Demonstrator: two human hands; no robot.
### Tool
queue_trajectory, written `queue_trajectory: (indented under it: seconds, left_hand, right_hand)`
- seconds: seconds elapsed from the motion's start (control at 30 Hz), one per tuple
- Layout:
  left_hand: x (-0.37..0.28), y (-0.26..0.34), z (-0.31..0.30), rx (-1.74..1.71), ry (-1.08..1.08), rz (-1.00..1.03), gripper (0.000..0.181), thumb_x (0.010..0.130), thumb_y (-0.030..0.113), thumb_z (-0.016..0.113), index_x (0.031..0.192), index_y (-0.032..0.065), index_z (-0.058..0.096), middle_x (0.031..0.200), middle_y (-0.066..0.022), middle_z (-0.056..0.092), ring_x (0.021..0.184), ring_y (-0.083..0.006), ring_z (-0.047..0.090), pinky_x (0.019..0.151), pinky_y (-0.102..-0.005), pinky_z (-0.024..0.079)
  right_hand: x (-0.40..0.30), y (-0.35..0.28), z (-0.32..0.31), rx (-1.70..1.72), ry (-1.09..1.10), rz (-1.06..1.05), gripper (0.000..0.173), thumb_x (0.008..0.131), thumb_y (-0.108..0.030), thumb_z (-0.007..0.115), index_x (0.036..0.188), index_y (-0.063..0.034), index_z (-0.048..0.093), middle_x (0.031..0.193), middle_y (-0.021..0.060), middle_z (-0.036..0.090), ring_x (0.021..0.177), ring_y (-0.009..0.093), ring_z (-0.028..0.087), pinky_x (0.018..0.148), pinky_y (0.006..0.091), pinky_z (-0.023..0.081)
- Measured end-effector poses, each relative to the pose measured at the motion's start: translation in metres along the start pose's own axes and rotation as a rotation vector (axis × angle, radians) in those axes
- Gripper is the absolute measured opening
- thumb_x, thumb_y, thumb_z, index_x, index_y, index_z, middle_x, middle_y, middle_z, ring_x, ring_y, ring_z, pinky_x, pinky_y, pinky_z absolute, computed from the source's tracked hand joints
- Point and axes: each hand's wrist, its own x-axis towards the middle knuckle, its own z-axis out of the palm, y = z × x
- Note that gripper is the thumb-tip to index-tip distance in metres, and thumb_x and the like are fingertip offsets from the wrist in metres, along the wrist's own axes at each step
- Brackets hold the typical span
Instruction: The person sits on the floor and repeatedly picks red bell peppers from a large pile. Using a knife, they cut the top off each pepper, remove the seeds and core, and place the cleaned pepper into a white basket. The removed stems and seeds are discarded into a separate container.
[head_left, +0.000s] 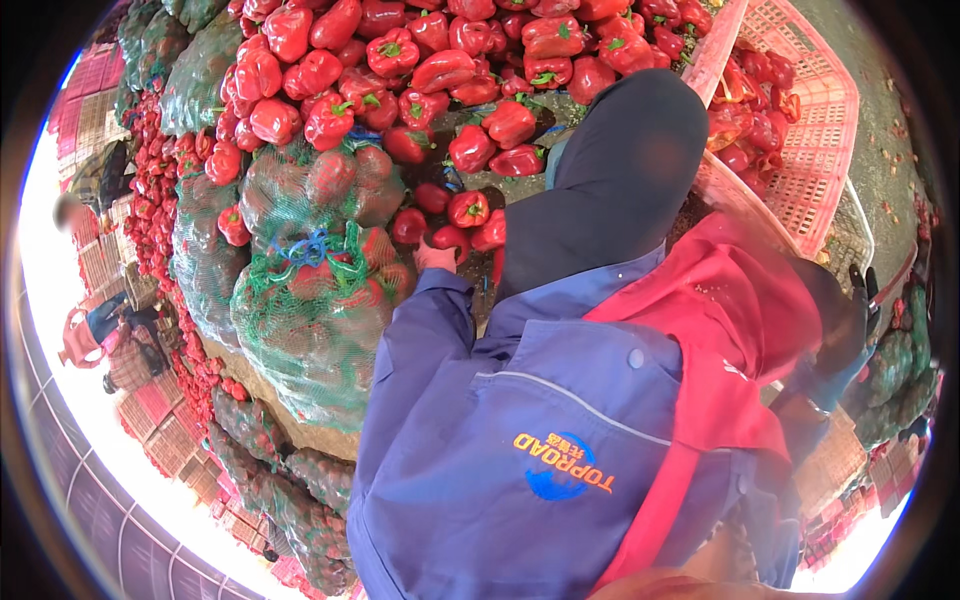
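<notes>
My left hand (437, 257) reaches out from a blue sleeve, its fingers around the near side of a glossy red bell pepper (451, 238) low on the floor. Close about it are another red pepper (409, 226) and one with its stem end up (469, 209). A full green mesh sack of peppers (315, 330), tied with blue cord, stands just left of this hand. Far right, beyond my knee, a dark-gloved hand (864, 298), seemingly my right, shows partly; its grip is unclear.
A large heap of red peppers (442, 71) lies ahead. A tilted pink plastic crate (821, 157) holding peppers stands to the right. More filled mesh sacks (206, 247) line the left side. A person (101, 176) is at the far left, among stacked crates (97, 266).
</notes>
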Motion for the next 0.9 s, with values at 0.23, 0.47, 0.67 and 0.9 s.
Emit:
queue_trajectory:
  seconds: [0.23, 0.47, 0.67, 0.9]
  left_hand:
    - [-0.053, 0.114, -0.142, -1.199, -0.236, 0.064, 0.046, 0.076, 0.004, 0.074, 0.119, 0.0093, 0.057, 0.099, -0.0064, 0.068, 0.088, -0.0211, 0.068, 0.062, -0.0296, 0.054]
    - [-0.137, 0.293, -0.261, -1.446, -1.129, 0.488, 0.063, 0.076, 0.019, 0.065, 0.131, -0.0066, 0.05, 0.118, -0.0191, 0.064, 0.107, -0.0315, 0.066, 0.087, -0.0427, 0.056]
    - [-0.261, 0.383, -0.201, -1.497, -1.374, 0.366, 0.055, 0.089, 0.04, 0.064, 0.125, -0.0004, 0.054, 0.117, -0.0147, 0.063, 0.109, -0.0276, 0.062, 0.097, -0.0415, 0.049]
    - [-0.284, 0.383, -0.141, -1.485, -1.662, 0.052, 0.056, 0.092, 0.046, 0.056, 0.132, 0.0079, 0.051, 0.127, -0.0139, 0.059, 0.115, -0.0342, 0.058, 0.098, -0.0551, 0.048]
  right_hand:
    - [-0.023, -0.006, 0.045, 0.021, -0.15, 0.078, 0.042, 0.096, -0.015, 0.056, 0.135, -0.0008, 0.051, 0.117, 0.0078, 0.066, 0.072, 0.007, 0.056, 0.057, 0.0181, 0.041]
    - [-0.06, -0.088, 0.143, 0.36, -0.629, 0.17, 0.048, 0.095, -0.026, 0.058, 0.136, -0.0017, 0.049, 0.118, 0.0106, 0.066, 0.07, 0.009, 0.063, 0.051, 0.0199, 0.043]
    - [-0.073, -0.097, 0.144, 0.543, -0.55, 0.248, 0.041, 0.091, -0.017, 0.066, 0.128, -0.0013, 0.056, 0.082, 0.0009, 0.061, 0.059, 0.009, 0.056, 0.051, 0.0223, 0.043]
    - [-0.066, -0.057, 0.11, 0.693, -0.377, 0.396, 0.033, 0.093, -0.015, 0.06, 0.123, -0.001, 0.058, 0.086, 0.004, 0.065, 0.071, 0.01, 0.062, 0.054, 0.0236, 0.046]
